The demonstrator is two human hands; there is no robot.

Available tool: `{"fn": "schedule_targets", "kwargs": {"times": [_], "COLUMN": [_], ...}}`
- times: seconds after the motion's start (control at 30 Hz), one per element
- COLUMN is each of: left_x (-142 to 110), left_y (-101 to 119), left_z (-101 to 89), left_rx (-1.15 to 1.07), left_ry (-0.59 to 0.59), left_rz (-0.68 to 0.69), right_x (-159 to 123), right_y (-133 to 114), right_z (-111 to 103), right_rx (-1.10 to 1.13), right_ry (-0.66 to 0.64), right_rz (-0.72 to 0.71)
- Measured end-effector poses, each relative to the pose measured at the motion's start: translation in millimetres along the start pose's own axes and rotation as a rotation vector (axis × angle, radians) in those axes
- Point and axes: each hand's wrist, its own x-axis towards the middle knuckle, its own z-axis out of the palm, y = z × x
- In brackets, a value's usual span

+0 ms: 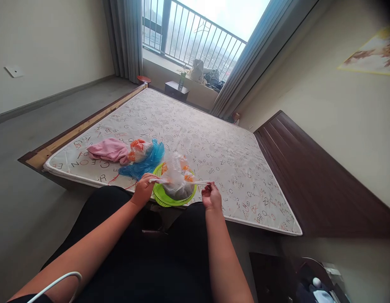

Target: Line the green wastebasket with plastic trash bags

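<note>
A translucent plastic bag (176, 179) with orange print and something greyish inside sits in a bright green basin (165, 198) at the mattress edge. My left hand (144, 188) pinches one of the bag's handles. The other handle is gripped by my right hand (211, 196), and both are stretched out sideways. What fills the bag is too blurred to name. Left of the basin lie a crumpled blue plastic bag (150, 158), another bag with orange print (140, 150) and a pink cloth (109, 150).
Under all this is a bed mattress (210, 145) printed with letters, with a dark headboard (314, 176) on the right. A small bedside table (176, 89) stands beyond it. Dark furniture (270, 273) with items on it is at the lower right.
</note>
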Motion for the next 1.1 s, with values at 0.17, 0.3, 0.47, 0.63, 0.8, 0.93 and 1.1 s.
{"fn": "schedule_targets", "kwargs": {"times": [0.17,0.3,0.47,0.63,0.8,0.93,1.1], "left_x": [-6.8,-21.5,-34.7,-36.9,-37.6,-39.8,-41.4], "left_y": [-25.4,-44.0,-65.2,-68.6,-72.1,-75.2,-77.9], "left_z": [-0.9,4.5,19.7,33.3,35.0,32.8,32.4], "left_rx": [0.009,0.038,-0.041,-0.21,-0.223,-0.245,-0.281], "left_ry": [0.011,-0.011,-0.011,-0.132,-0.2,-0.243,-0.223], "left_rz": [-0.122,-0.154,-0.308,-0.315,-0.304,-0.314,-0.337], "right_x": [0.5,-13.2,-38.2,-50.4,-36.9,-20.9,-10.9], "right_y": [7.4,19.0,34.1,65.6,93.0,89.6,39.0], "right_z": [-9.6,-11.5,-6.9,6.2,31.4,50.2,68.6], "right_rx": [-0.017,-0.132,-0.617,-1.049,-1.197,-1.116,-0.702], "right_ry": [0.052,-0.027,-0.292,-0.648,-0.7,-0.717,-0.509], "right_rz": [-0.004,-0.054,-0.323,-0.452,-0.327,-0.293,-0.186]}}
